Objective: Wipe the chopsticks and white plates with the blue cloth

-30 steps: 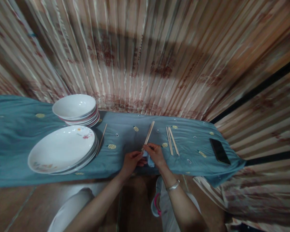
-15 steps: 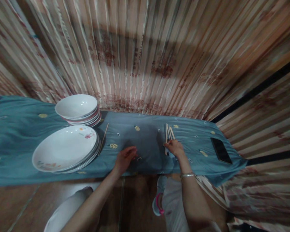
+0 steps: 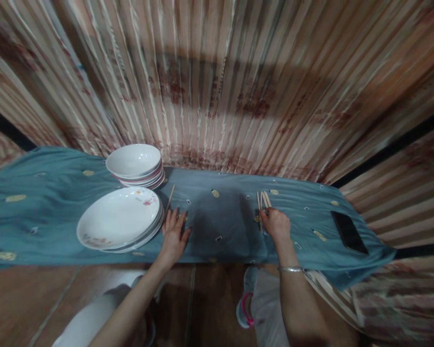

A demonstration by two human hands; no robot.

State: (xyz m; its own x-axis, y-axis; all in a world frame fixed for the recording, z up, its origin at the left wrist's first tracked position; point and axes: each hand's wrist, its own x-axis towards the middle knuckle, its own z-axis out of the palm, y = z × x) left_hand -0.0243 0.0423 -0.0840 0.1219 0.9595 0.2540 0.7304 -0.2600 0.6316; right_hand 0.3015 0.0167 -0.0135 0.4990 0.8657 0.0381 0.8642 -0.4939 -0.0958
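My left hand lies flat with its fingers spread, just right of a stack of white plates. Its fingertips cover the near end of a lone wooden chopstick that runs along the stack. Further right, the fingers of my right hand are curled round several wooden chopsticks, whose far ends show beyond the knuckles. Their near ends are mostly hidden under that hand. Behind the plates stands a stack of white bowls, some with reddish bands.
A blue-green cloth with pineapple prints covers the narrow table. Toward the right end lies a black phone. A pleated curtain hangs behind, and dark bars slant across at the sides.
My left hand has moved left to the lone chopstick by the plates, its fingers now spreading out. The right hand stays at the chopsticks. The view has shifted slightly left.
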